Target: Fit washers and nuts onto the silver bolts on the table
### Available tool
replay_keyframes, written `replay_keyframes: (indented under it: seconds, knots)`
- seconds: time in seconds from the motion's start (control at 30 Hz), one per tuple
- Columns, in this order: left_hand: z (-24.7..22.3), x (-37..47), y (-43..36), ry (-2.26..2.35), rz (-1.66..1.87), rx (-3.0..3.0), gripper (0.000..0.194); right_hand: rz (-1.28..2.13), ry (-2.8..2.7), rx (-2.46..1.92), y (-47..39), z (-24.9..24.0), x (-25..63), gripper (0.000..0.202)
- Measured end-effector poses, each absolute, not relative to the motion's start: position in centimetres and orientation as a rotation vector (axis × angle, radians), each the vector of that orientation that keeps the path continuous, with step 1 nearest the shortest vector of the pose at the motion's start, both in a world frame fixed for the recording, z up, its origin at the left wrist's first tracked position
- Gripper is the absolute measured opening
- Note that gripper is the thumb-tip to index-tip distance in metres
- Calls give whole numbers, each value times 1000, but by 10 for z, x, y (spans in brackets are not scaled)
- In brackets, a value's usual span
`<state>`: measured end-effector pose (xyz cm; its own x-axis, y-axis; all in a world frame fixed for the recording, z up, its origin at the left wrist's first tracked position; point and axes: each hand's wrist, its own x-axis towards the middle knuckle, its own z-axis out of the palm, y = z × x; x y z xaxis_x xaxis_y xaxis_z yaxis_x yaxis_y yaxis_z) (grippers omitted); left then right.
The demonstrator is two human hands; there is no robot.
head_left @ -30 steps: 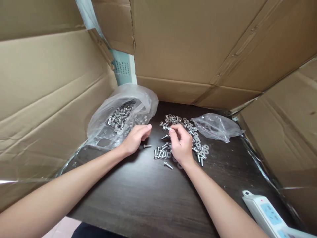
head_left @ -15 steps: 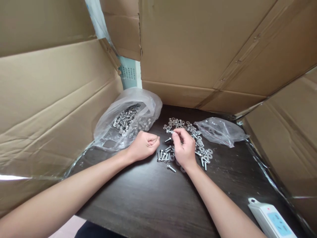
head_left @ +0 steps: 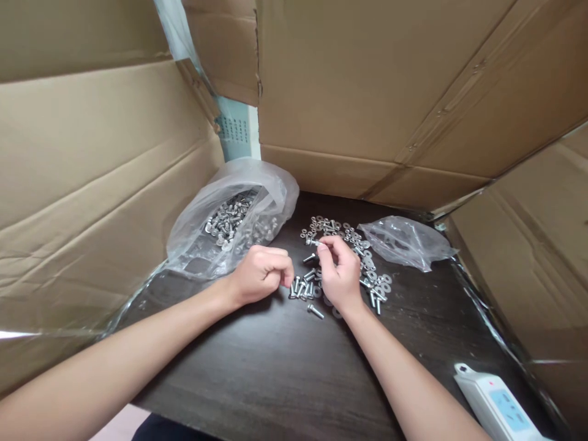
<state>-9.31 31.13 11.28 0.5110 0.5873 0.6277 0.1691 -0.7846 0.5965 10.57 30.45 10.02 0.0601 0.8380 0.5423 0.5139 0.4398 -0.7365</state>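
My right hand (head_left: 340, 275) pinches a bolt (head_left: 313, 242) by its shank between thumb and forefinger, its head end pointing left; a washer or nut seems to sit on it. My left hand (head_left: 263, 274) is closed, its curled forefinger bent down beside a small group of bolts (head_left: 301, 288); whatever its fingers hold, if anything, is hidden. One loose bolt (head_left: 315, 312) lies in front of that group, and another bolt (head_left: 309, 258) lies between the hands. Around and behind my right hand spread many flat washers (head_left: 384, 280), nuts (head_left: 313, 222) and more bolts (head_left: 375, 301).
An open plastic bag (head_left: 275, 184) full of bolts stands behind my left hand. A flattened clear bag (head_left: 407, 242) lies at the back right. A white power strip (head_left: 496, 398) sits at the front right of the dark table (head_left: 275, 380). Cardboard walls (head_left: 367, 79) surround it.
My left hand has dropped slightly toward me, and its forefinger now bends down by the bolt group. The right hand still pinches the bolt in nearly the same place. The view has shifted slightly.
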Motion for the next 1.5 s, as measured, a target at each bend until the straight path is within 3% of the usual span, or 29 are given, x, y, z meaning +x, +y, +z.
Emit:
replay_keyframes:
  seconds: [0.37, 0.63, 1.13, 1.5]
  knots:
    - [115, -94, 316, 684, 951, 2266, 21, 349, -1630, -1204, 304, 102, 105, 16]
    - [113, -92, 313, 769, 1006, 2187, 18, 320, -1662, -1191, 303, 104, 104, 18]
    - [112, -89, 311, 1023, 1450, 2128, 48, 315, -1691, -1183, 303, 103, 105, 18]
    - [112, -90, 316, 994, 1315, 1885, 37, 331, -1685, -1170, 303, 103, 104, 16]
